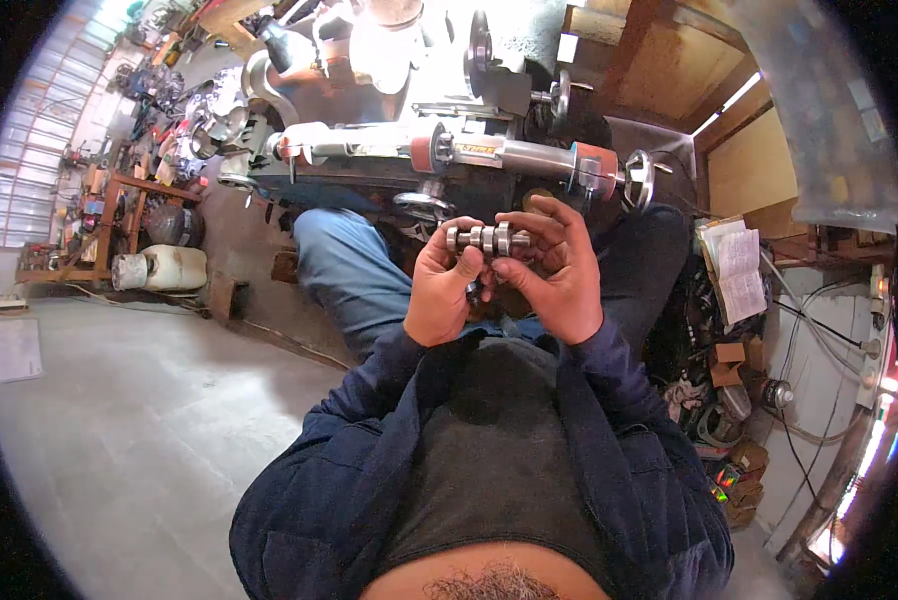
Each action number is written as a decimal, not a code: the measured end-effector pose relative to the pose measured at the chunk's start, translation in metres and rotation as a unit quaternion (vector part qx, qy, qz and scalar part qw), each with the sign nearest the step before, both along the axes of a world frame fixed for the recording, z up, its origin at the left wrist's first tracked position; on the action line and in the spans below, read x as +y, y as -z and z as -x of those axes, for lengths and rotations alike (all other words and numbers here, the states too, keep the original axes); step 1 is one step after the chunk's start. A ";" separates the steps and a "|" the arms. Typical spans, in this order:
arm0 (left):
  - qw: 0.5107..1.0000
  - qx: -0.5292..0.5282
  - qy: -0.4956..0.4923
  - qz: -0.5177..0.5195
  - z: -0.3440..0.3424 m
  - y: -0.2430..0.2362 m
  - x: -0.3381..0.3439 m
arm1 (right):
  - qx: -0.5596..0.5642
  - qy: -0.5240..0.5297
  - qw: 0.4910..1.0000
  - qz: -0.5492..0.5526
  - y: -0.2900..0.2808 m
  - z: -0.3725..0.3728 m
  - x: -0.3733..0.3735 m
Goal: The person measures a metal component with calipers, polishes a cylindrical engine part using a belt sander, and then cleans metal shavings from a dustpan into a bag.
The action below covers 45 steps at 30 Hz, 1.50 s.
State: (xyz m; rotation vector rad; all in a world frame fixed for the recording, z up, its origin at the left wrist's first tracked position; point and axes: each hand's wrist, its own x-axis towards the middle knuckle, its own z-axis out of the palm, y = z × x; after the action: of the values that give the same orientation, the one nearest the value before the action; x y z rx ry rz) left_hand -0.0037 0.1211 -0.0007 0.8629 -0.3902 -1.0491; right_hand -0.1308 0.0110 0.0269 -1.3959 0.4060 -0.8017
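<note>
Metal shaft with stepped collars point(489, 239) lies crosswise between the two hands, above the person's lap, its left end in the left hand point(443, 290) and its right end in the right hand point(561, 278). The left hand grips it, thumb on the near side and fingers curled behind, partly hidden. The right hand also grips its end, thumb pressed from below and fingers bent over the far side; how firmly each hand squeezes, I cannot tell. Just beyond the left hand is a metal handwheel point(424, 205), and past both hands a long metal cylinder point(364, 140) with reddish bands runs crosswise on a machine. Another handwheel point(639, 180) sits beyond the right hand, farther to its right. Well to the right of the right hand lies an open notebook point(739, 268), with a cardboard box point(727, 364) nearer the person. Far to the left of the left hand, a whitish jug point(177, 268) lies on the floor point(159, 400).
</note>
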 end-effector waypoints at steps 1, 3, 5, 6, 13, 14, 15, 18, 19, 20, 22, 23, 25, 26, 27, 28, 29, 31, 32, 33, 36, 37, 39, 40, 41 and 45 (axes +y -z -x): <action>1.000 -0.023 -0.008 0.006 0.000 -0.002 0.001 | -0.009 -0.019 0.999 -0.033 0.000 0.000 -0.001; 0.999 0.028 -0.016 0.006 0.001 -0.011 -0.002 | -0.015 -0.040 0.997 -0.069 0.003 -0.001 -0.003; 0.996 0.079 -0.026 0.004 0.000 -0.019 -0.004 | -0.018 -0.028 0.995 -0.094 0.011 -0.002 -0.006; 0.995 0.096 -0.032 0.002 -0.003 -0.022 -0.007 | -0.017 -0.030 0.993 -0.113 0.012 -0.003 -0.007; 0.986 0.165 -0.008 0.031 -0.019 -0.016 -0.006 | 0.107 -0.096 0.986 -0.087 0.029 -0.001 0.001; 0.985 0.172 -0.014 0.030 -0.020 -0.013 -0.006 | 0.095 -0.101 0.984 -0.111 0.031 -0.003 0.005; 0.983 0.180 -0.021 0.029 -0.022 -0.010 -0.006 | 0.084 -0.106 0.982 -0.135 0.033 -0.005 0.008; 0.968 0.245 -0.003 0.050 -0.027 -0.009 -0.005 | 0.087 -0.117 0.980 -0.133 0.034 -0.008 0.005; 0.968 0.246 -0.005 0.048 -0.027 -0.009 -0.006 | 0.081 -0.126 0.977 -0.150 0.033 -0.009 0.005; 0.969 0.240 -0.020 0.044 -0.027 -0.009 -0.006 | 0.082 -0.127 0.977 -0.152 0.033 -0.010 0.004; 0.970 0.237 -0.033 0.041 -0.029 -0.008 -0.008 | 0.058 -0.146 0.972 -0.175 0.031 -0.012 0.002; 0.969 0.241 -0.026 0.050 -0.030 -0.006 -0.008 | 0.060 -0.145 0.972 -0.175 0.031 -0.013 0.002; 0.968 0.243 -0.021 0.061 -0.033 -0.004 -0.007 | 0.066 -0.134 0.975 -0.165 0.030 -0.015 -0.001; 0.969 0.236 -0.017 0.067 -0.033 -0.003 -0.006 | 0.066 -0.135 0.975 -0.164 0.029 -0.017 -0.002; 0.971 0.229 -0.012 0.074 -0.035 -0.002 -0.006 | 0.074 -0.109 0.984 -0.120 0.028 -0.019 -0.004; 0.971 0.229 -0.012 0.074 -0.035 -0.002 -0.006 | 0.081 -0.082 0.990 -0.076 0.026 -0.021 -0.007; 0.968 0.238 -0.032 0.075 -0.035 -0.001 -0.007 | 0.081 -0.083 0.990 -0.076 0.023 -0.024 -0.010; 0.964 0.249 -0.053 0.075 -0.035 -0.005 -0.008 | 0.133 -0.025 0.980 0.144 0.014 -0.030 -0.017; 0.970 0.229 -0.049 0.060 -0.034 -0.008 -0.008 | 0.147 -0.023 0.977 0.153 0.010 -0.033 -0.020; 0.976 0.208 -0.043 0.046 -0.033 -0.011 -0.010 | 0.148 -0.023 0.977 0.153 0.005 -0.035 -0.020; 0.981 0.179 -0.063 0.049 -0.032 -0.010 -0.015 | 0.172 -0.073 0.980 0.073 0.000 -0.047 -0.013; 0.980 0.180 -0.063 0.050 -0.033 -0.007 -0.014 | 0.176 -0.081 0.977 0.084 0.005 -0.051 -0.010; 0.986 0.140 -0.073 0.050 -0.039 -0.003 -0.011 | 0.182 -0.090 0.974 0.096 0.010 -0.055 -0.007; 0.984 0.156 -0.075 0.050 -0.038 -0.006 -0.009 | 0.183 -0.087 0.974 0.100 0.012 -0.057 -0.006; 0.983 0.158 -0.076 0.052 -0.038 -0.010 -0.009 | 0.185 -0.084 0.974 0.104 0.013 -0.058 -0.005; 0.972 0.197 -0.082 0.095 -0.045 -0.009 -0.006 | 0.179 -0.101 0.974 0.098 0.022 -0.059 -0.003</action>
State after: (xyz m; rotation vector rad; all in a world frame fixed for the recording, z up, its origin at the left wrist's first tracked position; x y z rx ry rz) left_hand 0.0414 0.1147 0.0086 0.4900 -0.0805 -0.9841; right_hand -0.0716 0.0084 0.0053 -1.7449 0.4616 -0.4294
